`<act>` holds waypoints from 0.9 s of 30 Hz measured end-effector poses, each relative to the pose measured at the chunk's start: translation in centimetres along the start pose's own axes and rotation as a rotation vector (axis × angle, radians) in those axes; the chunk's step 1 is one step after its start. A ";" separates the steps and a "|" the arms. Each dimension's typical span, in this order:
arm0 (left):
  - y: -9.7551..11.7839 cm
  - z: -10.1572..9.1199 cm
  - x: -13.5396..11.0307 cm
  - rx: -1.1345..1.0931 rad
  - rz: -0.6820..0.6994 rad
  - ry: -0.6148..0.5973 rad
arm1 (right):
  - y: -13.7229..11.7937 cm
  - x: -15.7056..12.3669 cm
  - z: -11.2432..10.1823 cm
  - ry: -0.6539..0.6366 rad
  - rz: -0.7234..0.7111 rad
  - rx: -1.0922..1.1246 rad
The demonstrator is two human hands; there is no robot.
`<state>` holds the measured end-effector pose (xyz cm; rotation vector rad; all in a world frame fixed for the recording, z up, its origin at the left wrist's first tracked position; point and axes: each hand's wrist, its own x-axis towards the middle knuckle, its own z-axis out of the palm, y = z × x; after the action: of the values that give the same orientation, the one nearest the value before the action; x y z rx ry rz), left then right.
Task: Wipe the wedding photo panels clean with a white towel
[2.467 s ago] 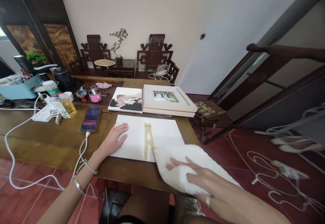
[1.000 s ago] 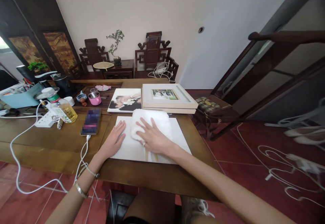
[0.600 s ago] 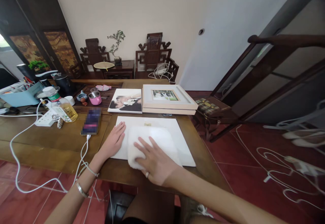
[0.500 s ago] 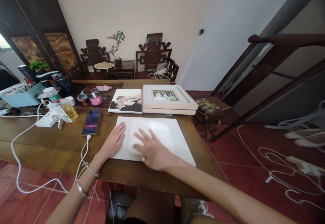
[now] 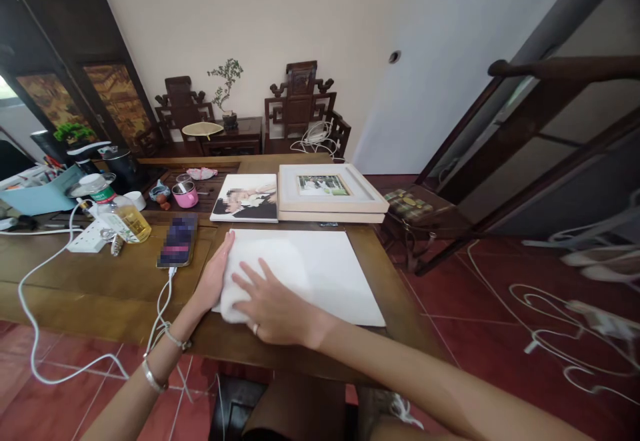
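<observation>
A white rectangular panel (image 5: 345, 288), perhaps a blank canvas or the back of one, lies flat on the wooden table. Over its left part spreads a white cloth (image 5: 295, 261), its folded edge near the panel's front left corner. My right hand (image 5: 270, 304), wearing a ring, presses down on this cloth with the fingers spread. Along the panel's left edge rests my left hand (image 5: 216, 278), fingers stretched out and turned on its side, touching the edge. Its underside is hidden.
Behind the panel lie a photo print (image 5: 245, 198) and stacked framed pictures (image 5: 333, 191). To the left are a charging phone (image 5: 177, 241), an oil-coloured bottle (image 5: 127, 218), a power strip (image 5: 87, 238) and a pink cup (image 5: 185, 194). A wooden chair (image 5: 550, 94) stands at right.
My right hand has slid left and slightly toward me, carrying the cloth across the panel. My left hand has shifted from lying on the panel to its left edge.
</observation>
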<state>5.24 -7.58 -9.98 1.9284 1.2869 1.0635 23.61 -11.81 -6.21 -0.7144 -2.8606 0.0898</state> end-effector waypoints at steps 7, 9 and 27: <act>0.1 0.5 -0.1 0.189 0.067 -0.135 | -0.5 -3.8 -2.4 -0.107 0.044 0.132; -0.3 0.7 0.0 0.253 0.074 -0.169 | 1.0 -3.9 -2.6 -0.119 0.190 0.147; -0.7 0.6 0.2 0.358 0.144 -0.190 | 8.4 6.5 -3.8 -0.095 0.448 0.239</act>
<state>5.42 -7.11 -10.79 2.3553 1.3147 0.7282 22.58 -1.28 -2.28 -1.3068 -2.6525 0.5291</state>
